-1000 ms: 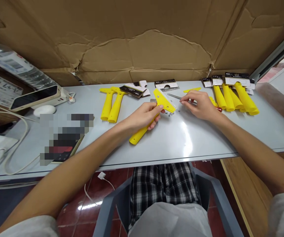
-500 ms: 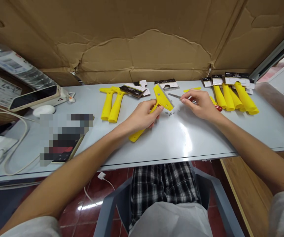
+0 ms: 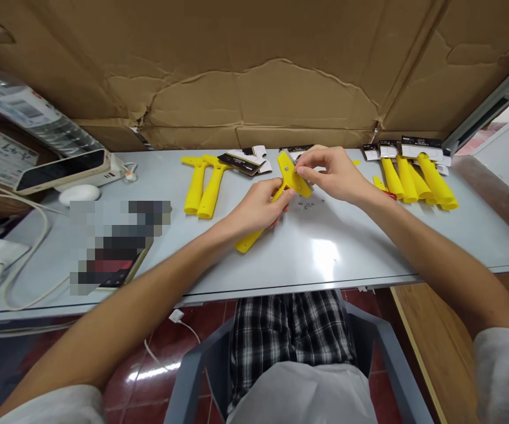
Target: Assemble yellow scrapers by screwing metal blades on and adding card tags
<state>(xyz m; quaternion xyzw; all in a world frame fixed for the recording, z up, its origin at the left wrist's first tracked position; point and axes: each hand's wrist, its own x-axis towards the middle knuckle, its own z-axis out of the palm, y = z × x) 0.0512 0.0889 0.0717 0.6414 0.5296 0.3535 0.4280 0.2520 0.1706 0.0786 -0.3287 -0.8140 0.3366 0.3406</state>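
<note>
My left hand (image 3: 261, 206) is closed around the handle of a yellow scraper (image 3: 250, 240), its wide head tilted up and to the right. A metal blade lies along the head's far edge, and one screw shows in the head. The fingertips of my right hand (image 3: 331, 174) pinch a tiny screw (image 3: 296, 171) against the middle of the scraper head. Several loose screws (image 3: 308, 205) lie on the table just below the head. Behind my right wrist, a red tool handle (image 3: 389, 195) is partly hidden.
Two yellow scrapers (image 3: 196, 187) lie left of my hands, near black-and-white packaging cards (image 3: 245, 160). Several carded yellow scrapers (image 3: 407, 179) are at the right. A blurred-out device (image 3: 122, 250), a phone (image 3: 62, 171) and white cables (image 3: 37, 265) occupy the left. Cardboard (image 3: 254, 70) stands behind the table.
My right hand has moved left from above the table to the scraper head, bringing the small screw against it. My left hand keeps its hold on the scraper.
</note>
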